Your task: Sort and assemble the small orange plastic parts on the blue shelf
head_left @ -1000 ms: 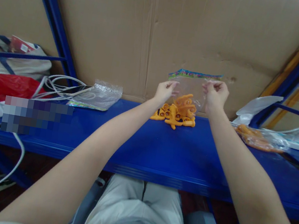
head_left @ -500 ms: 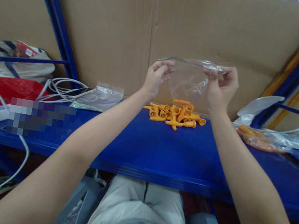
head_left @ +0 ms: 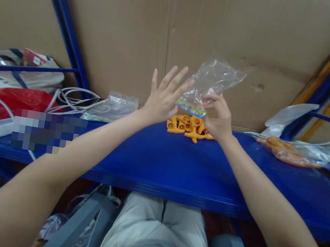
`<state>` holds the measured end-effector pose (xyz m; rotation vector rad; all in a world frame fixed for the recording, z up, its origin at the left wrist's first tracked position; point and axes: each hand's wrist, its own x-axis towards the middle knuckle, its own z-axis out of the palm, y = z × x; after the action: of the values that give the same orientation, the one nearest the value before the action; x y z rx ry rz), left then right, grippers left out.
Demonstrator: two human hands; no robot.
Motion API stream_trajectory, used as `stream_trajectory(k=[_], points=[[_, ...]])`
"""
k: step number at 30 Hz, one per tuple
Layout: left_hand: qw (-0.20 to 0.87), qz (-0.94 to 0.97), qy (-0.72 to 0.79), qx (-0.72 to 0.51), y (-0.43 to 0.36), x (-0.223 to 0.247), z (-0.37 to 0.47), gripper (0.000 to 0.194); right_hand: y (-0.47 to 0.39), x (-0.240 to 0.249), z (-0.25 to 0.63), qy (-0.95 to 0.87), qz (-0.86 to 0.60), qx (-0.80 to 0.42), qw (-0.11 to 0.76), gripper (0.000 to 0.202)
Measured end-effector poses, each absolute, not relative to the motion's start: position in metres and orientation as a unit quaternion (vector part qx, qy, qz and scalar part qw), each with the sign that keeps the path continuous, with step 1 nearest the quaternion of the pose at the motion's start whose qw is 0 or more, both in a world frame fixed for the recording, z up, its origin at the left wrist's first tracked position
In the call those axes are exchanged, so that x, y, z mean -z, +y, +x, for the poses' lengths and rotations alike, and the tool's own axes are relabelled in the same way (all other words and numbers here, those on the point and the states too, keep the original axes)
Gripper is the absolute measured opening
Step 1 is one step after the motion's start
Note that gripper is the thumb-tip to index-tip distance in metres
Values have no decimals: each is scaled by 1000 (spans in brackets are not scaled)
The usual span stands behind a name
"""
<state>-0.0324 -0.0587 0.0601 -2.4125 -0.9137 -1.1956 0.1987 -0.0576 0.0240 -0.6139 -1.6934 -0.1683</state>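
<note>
A clear plastic bag (head_left: 219, 75) with a colourful printed strip along its lower edge hangs in the air above the blue table. My right hand (head_left: 219, 115) pinches it near the right end of that strip. On the bag's left side, my left hand (head_left: 164, 98) is spread with its fingers apart, holding nothing; whether it brushes the plastic I cannot tell. Just below and behind the hands lies a pile of orange plastic pieces (head_left: 195, 132) with hollow round ends, partly hidden by the right hand and the bag.
To the right, a clear bag of orange pieces (head_left: 289, 153) lies on the blue table (head_left: 171, 162). Flat plastic bags (head_left: 112, 108), coiled white cables (head_left: 76, 96) and a red bag (head_left: 26, 101) are at the left. Cardboard (head_left: 120, 27) stands behind.
The bag has turned over, so its printed strip is now low and its clear end up. My left hand has let go and spread its fingers; my right hand has moved left and down.
</note>
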Motion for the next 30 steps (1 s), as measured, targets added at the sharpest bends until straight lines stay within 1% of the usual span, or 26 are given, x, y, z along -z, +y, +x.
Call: stream_trajectory(k=[4, 8, 14, 17, 22, 27, 30], points=[[200, -861, -307, 354, -52, -29, -24, 69, -50, -6, 196, -800, -240, 143, 531, 5], [277, -859, -254, 348, -28, -10, -30, 67, -51, 1, 198, -831, -235, 205, 460, 13], [348, -850, -219, 328, -9, -17, -48, 65, -55, -4, 203, -833, -238, 252, 432, 24], [355, -850, -220, 321, -4, -17, -55, 64, -56, -4, 200, -837, -241, 254, 421, 23], [343, -859, -221, 309, 6, -8, -58, 68, -56, 2, 193, -851, -260, 249, 383, 24], [329, -868, -248, 277, 15, -17, -75, 71, -53, 10, 199, -858, -295, 241, 345, 36], [325, -871, -279, 239, 16, -21, -93, 76, -48, 14, 201, -861, -312, 222, 334, 42]])
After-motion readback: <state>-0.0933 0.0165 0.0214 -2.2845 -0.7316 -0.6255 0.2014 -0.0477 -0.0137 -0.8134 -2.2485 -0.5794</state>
